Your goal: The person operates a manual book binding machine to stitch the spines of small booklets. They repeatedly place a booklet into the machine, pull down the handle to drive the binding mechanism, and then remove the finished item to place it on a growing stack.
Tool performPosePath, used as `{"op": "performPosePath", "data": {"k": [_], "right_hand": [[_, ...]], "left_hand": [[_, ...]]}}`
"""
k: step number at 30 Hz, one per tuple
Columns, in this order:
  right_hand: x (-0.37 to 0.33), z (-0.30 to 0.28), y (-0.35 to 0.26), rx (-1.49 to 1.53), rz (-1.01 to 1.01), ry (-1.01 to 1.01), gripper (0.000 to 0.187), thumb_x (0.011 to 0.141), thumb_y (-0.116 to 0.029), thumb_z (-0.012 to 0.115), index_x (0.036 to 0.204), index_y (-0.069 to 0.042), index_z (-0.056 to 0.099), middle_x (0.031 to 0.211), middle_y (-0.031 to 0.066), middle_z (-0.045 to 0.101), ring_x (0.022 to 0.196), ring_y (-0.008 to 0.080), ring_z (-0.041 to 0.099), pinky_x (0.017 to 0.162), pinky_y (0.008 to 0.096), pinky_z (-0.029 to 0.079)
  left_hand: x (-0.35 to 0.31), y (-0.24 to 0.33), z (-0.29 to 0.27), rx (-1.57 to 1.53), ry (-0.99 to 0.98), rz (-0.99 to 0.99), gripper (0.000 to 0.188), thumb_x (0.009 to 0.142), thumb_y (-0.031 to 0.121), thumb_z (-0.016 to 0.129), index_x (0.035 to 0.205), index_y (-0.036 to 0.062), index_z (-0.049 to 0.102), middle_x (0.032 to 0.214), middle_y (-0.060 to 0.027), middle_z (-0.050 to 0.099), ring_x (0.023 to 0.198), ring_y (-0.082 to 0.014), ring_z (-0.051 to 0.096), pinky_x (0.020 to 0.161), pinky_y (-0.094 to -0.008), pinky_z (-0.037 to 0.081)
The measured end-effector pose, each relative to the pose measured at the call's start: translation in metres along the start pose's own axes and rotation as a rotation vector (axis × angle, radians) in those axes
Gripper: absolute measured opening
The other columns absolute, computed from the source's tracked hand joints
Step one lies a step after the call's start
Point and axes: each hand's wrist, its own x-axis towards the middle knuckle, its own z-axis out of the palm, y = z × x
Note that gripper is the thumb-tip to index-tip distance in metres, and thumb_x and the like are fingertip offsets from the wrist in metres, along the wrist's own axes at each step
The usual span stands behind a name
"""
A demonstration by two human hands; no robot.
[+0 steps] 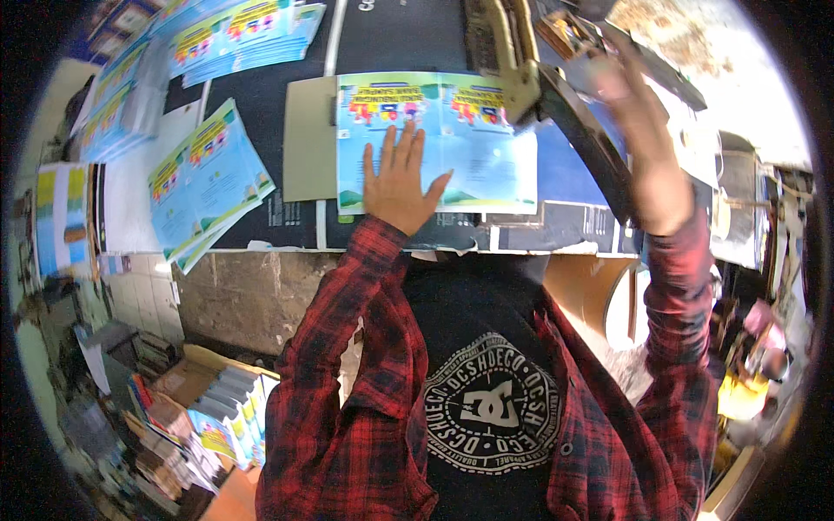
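Note:
My left hand [401, 180] lies flat on a printed light-blue cover sheet [486, 178], its fingers spread. The sheet is spread wide, with colourful figures along its far side and a green strip along its near edge. A grey-green board [310, 143] shows at its left. Over the sheet's far right corner stands a cream metal device, perhaps a stapler [521, 87], with a long dark lever [586, 143] slanting toward me. My right hand [647, 148] is raised just right of the lever, smeared by motion. Whether it touches the lever is not plain.
More printed sheets [208, 178] lie loosely at the left, and stacks of them [248, 39] stand at the far left. A wooden block-like item [569, 36] sits behind the device. Below the table at left is a box of booklets [230, 404].

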Motion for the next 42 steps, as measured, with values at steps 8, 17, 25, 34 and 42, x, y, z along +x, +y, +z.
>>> {"op": "performPosePath", "data": {"k": [8, 17, 25, 34, 42], "right_hand": [[-0.079, 0.099, 0.095, -0.584, -0.238, 0.149, 0.103, 0.073, -0.039, 0.081, 0.150, 0.003, 0.027, 0.155, 0.0278, 0.026, 0.144, 0.0469, 0.021, 0.117, 0.0524, 0.022], [-0.009, -0.004, 0.042, 0.685, 0.009, -0.143, 0.076, 0.089, -0.025, 0.067, 0.150, 0.002, 0.030, 0.152, 0.0246, 0.036, 0.139, 0.0387, 0.038, 0.115, 0.0444, 0.028], [-0.082, 0.088, 0.223, 0.119, 0.278, 0.099, 0.069, 0.096, -0.030, 0.063, 0.148, 0.003, 0.033, 0.144, 0.0206, 0.046, 0.119, 0.0261, 0.054, 0.104, 0.0373, 0.040], [-0.127, 0.043, 0.207, 0.295, 0.223, 0.182, 0.058, 0.099, -0.016, 0.057, 0.150, -0.002, 0.031, 0.135, 0.0192, 0.056, 0.123, 0.0209, 0.054, 0.104, 0.0335, 0.040], [-0.126, -0.017, 0.219, -0.446, 0.166, 0.468, 0.052, 0.083, -0.027, 0.076, 0.125, -0.002, 0.059, 0.123, 0.0186, 0.062, 0.118, 0.0346, 0.057, 0.101, 0.0417, 0.043]], "left_hand": [[0.003, 0.009, -0.008, -0.054, -0.072, 0.016, 0.073, 0.091, 0.055, 0.055, 0.145, 0.0076, 0.043, 0.157, -0.0090, 0.033, 0.145, -0.0306, 0.029, 0.116, -0.0554, 0.019], [-0.019, -0.064, -0.027, 0.136, 0.027, -0.261, 0.076, 0.095, 0.055, 0.050, 0.145, -0.0009, 0.039, 0.152, -0.0213, 0.036, 0.141, -0.0420, 0.031, 0.113, -0.0579, 0.025], [0.005, -0.043, -0.053, -0.761, 0.039, -0.663, 0.053, 0.091, 0.041, 0.068, 0.115, -0.0066, 0.065, 0.105, -0.0152, 0.070, 0.101, -0.0268, 0.065, 0.090, -0.0392, 0.049], [-0.056, -0.226, -0.154, -0.875, 0.008, -0.752, 0.052, 0.095, 0.037, 0.062, 0.129, -0.0036, 0.057, 0.096, -0.0124, 0.063, 0.093, -0.0250, 0.063, 0.085, -0.0383, 0.052], [-0.157, -0.553, -0.220, 0.142, -0.221, -0.836, 0.055, 0.100, 0.032, 0.054, 0.141, -0.0048, 0.046, 0.138, -0.0228, 0.053, 0.127, -0.0266, 0.052, 0.106, -0.0375, 0.040]]}}
